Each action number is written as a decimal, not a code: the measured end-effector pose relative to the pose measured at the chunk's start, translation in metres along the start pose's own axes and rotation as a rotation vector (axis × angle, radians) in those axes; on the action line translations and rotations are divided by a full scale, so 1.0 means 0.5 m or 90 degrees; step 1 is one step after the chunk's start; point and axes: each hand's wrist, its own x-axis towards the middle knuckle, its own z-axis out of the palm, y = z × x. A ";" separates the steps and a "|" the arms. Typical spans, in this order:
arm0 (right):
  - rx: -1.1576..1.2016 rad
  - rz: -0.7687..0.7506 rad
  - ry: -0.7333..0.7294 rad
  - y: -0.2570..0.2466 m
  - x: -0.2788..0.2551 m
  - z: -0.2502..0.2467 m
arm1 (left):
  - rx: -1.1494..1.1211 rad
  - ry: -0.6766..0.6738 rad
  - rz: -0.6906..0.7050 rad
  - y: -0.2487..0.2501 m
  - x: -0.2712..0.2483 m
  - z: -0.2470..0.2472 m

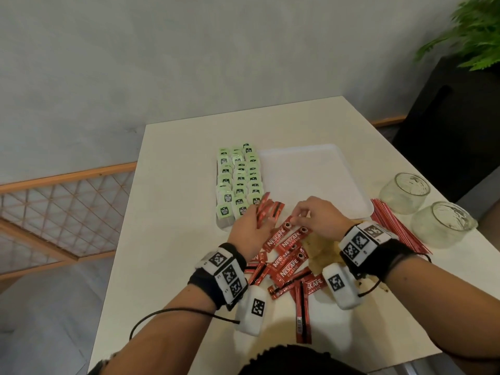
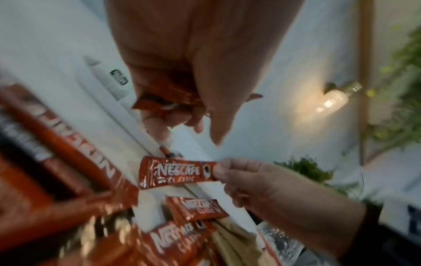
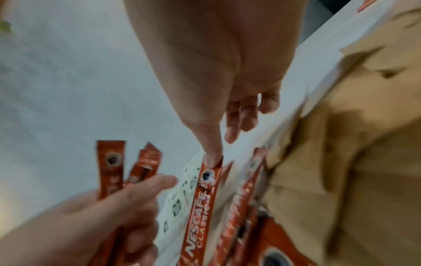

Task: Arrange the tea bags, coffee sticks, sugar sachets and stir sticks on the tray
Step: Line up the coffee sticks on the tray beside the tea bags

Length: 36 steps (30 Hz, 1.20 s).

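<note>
A heap of red coffee sticks [image 1: 286, 263] lies on the table in front of the white tray [image 1: 311, 180]. My left hand [image 1: 257, 220] grips a small bunch of coffee sticks [image 1: 267, 209], also seen in the right wrist view as a held bunch [image 3: 109, 171]. My right hand [image 1: 300, 217] pinches the end of one coffee stick [image 1: 286, 234] at the top of the heap; the pinched coffee stick [image 2: 177, 172] shows clearly in the left wrist view, with the thumb on its tip [image 3: 212, 156]. Green tea bags [image 1: 239, 180] lie in rows left of the tray. Brown sugar sachets [image 1: 322, 253] sit under my right wrist. Red stir sticks [image 1: 397, 228] lie to the right.
Two empty glasses [image 1: 404, 192] [image 1: 443, 223] stand at the right, beyond the stir sticks. The table's left edge drops to a wooden lattice rail [image 1: 54, 212]. A dark cabinet with a plant [image 1: 470, 36] stands at the back right.
</note>
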 end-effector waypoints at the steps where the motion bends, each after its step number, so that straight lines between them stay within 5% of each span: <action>1: 0.025 -0.038 -0.001 -0.006 0.000 -0.011 | 0.040 -0.024 0.017 0.003 0.004 -0.002; 5: 0.101 -0.117 0.000 -0.028 0.016 -0.037 | 0.120 -0.108 0.050 0.004 0.017 -0.007; 10: -0.007 -0.119 -0.053 -0.009 0.072 -0.017 | -0.016 -0.021 -0.012 -0.011 0.022 -0.028; 14: -0.094 -0.104 -0.135 -0.003 0.101 -0.008 | -0.244 -0.072 -0.106 -0.015 0.023 -0.041; 22: -0.122 -0.107 -0.141 0.033 0.077 -0.047 | -0.212 -0.028 -0.095 0.002 0.031 -0.041; 26: -0.116 -0.087 -0.137 0.046 0.061 -0.062 | -0.310 -0.035 -0.145 0.019 0.041 -0.039; 31: -0.054 -0.208 0.086 0.037 0.020 -0.073 | -0.354 -0.030 -0.201 0.030 0.043 -0.038; 36: -0.165 -0.372 0.264 -0.004 -0.001 -0.087 | -0.472 -0.069 -0.272 0.066 0.048 -0.044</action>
